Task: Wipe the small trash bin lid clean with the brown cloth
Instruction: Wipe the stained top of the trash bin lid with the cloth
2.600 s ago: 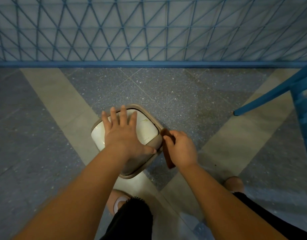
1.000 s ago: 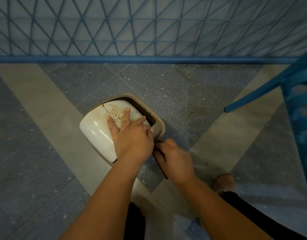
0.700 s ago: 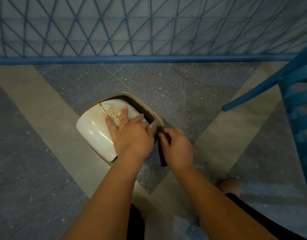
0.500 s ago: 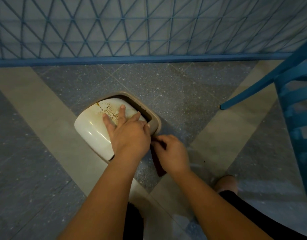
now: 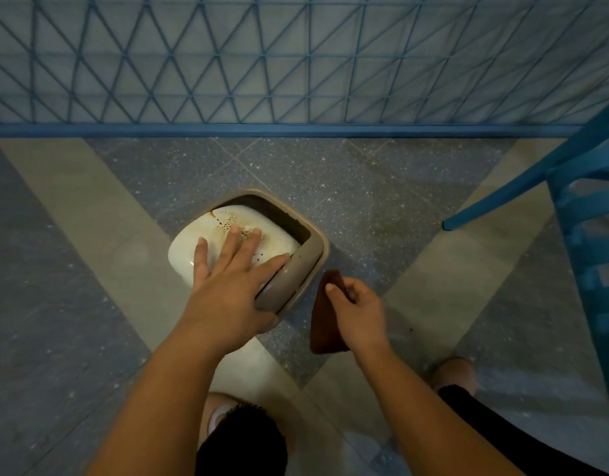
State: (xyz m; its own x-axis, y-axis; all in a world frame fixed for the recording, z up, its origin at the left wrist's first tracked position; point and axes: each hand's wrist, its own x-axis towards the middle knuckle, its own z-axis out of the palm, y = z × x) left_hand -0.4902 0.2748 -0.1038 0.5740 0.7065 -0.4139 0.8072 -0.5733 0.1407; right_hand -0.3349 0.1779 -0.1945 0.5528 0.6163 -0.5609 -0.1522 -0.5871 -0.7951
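Now: lid pinned, cloth off to the side

Down on the speckled floor (image 5: 382, 201) stands the small trash bin (image 5: 310, 269), its white swing lid (image 5: 182, 252) tilted so the far edge dips into the tan rim and the dark opening shows behind it. Brown stains (image 5: 229, 221) speckle the lid's far part. The left hand (image 5: 230, 286) lies flat on the lid, fingers spread and straight, thumb reaching along the rim. The right hand (image 5: 356, 309) hovers just beside the bin, its grip pinching the brown cloth (image 5: 325, 321), which hangs clear of the lid. A blue chair (image 5: 578, 214) stands at the right, a blue lattice fence (image 5: 296, 63) behind.
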